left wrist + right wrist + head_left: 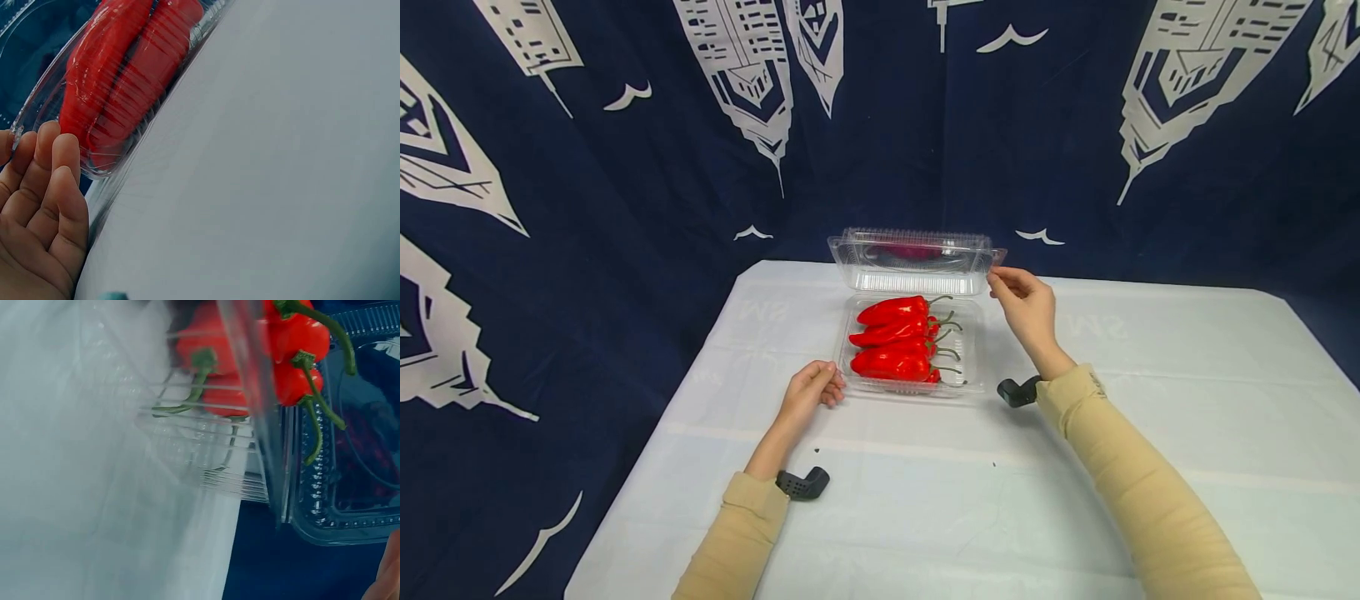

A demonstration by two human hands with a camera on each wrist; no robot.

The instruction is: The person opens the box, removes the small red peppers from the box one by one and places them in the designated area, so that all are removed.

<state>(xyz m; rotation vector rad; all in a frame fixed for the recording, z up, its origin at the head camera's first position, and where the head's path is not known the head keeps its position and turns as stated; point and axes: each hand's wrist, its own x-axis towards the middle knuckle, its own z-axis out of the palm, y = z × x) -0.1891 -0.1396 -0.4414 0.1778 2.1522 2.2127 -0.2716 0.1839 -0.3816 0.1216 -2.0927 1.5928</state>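
Note:
A clear plastic clamshell container (972, 354) lies on the table with its hinged lid (917, 279) raised at the back. Several glossy red peppers (891, 364) with green stems lie side by side in the base, stems toward the right. My left hand (808, 390) pinches the rim at the base's left edge, between thumb and finger in the left wrist view; its other fingers (65, 150) are loosely bent beside the container wall. At the lid's right corner, my right hand (1026, 308) pinches the edge. Only part of that hand (386, 575) shows in the right wrist view.
A white cloth covers the table (925, 500), with a few tiny dark specks on it. Behind the table hangs a dark blue curtain (880, 150) printed with white buildings. Black wrist cameras (805, 483) are worn at both cuffs.

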